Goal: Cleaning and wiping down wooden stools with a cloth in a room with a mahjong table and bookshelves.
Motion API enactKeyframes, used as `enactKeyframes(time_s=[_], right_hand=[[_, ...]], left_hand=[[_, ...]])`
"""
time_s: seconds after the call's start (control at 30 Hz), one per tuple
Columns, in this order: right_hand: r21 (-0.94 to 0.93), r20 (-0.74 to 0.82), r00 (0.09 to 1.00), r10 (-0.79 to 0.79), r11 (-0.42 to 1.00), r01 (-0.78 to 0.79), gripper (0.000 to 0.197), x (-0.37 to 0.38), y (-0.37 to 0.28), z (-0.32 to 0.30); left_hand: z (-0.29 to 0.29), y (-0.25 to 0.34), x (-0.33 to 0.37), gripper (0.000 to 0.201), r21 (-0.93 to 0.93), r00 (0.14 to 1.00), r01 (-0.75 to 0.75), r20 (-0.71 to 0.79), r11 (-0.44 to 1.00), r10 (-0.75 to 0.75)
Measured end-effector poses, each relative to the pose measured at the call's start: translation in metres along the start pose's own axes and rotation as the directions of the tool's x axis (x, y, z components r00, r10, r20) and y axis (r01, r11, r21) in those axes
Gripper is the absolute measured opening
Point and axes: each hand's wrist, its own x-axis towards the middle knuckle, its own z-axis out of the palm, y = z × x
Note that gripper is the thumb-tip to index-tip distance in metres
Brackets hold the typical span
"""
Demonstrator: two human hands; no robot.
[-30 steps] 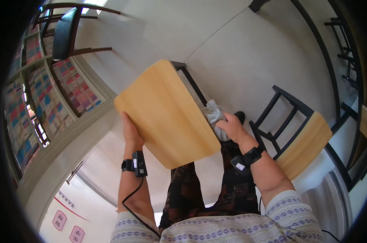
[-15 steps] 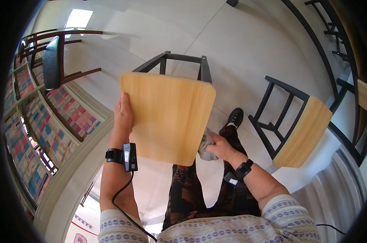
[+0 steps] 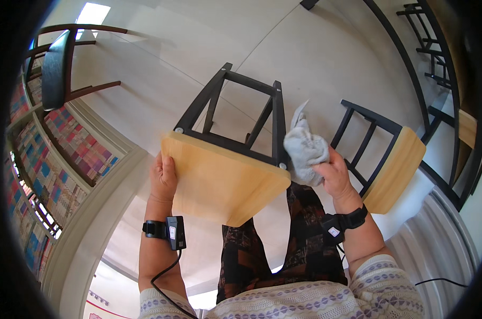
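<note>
Pale floor tiles [image 3: 326,58] are seen all around, with crowded shelves [image 3: 100,130] at nine o'clock and a dark chair [image 3: 57,72] at ten. Near the centre, a wooden-topped stool [image 3: 225,181] is held tilted, its seat turned toward the wearer and its black legs [image 3: 198,103] pointed toward twelve; whether the floor is touched by it cannot be told. At the seat's nine o'clock edge, the rim is clasped by the left hand [image 3: 164,178], thumb showing in front, the other fingers partly hidden. At two o'clock from the seat, a grey cloth [image 3: 305,149] is pinched between the thumb and fingers of the right hand [image 3: 334,173], just beside one stool leg. A second stool [image 3: 395,170], also wooden-topped and black-legged, is seen at three o'clock.
</note>
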Motion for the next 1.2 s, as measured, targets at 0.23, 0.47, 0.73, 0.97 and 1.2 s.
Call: enactKeyframes(time_s=[0.23,0.47,0.73,0.97,1.2], right_hand=[[-0.711,0.235,0.914,-0.331,0.582,0.394,0.035,-0.002,0.015,0.054],[-0.830,0.117,0.909,-0.400,0.463,0.310,0.047,0.027,0.074,0.041],[-0.911,-0.069,0.972,-0.225,0.412,0.031,0.052,0.137,0.146,-0.002],[-0.939,-0.175,0.984,-0.013,0.303,-0.163,0.046,0.177,0.132,0.002],[-0.887,0.030,0.992,-0.125,0.454,0.084,0.040,0.196,0.101,-0.006]], left_hand=[[-0.013,-0.020,-0.031,0.061,0.008,0.995,-0.097,0.025,0.995,0.096],[-0.026,-0.054,-0.059,0.074,0.036,0.989,-0.146,0.001,0.989,0.146],[-0.054,-0.051,-0.059,0.078,0.136,0.989,-0.136,0.074,0.981,0.127],[-0.053,-0.050,-0.057,0.070,0.277,1.000,0.016,0.000,0.961,-0.017],[-0.037,-0.047,-0.041,0.069,0.351,0.997,-0.024,-0.059,0.936,0.047]])
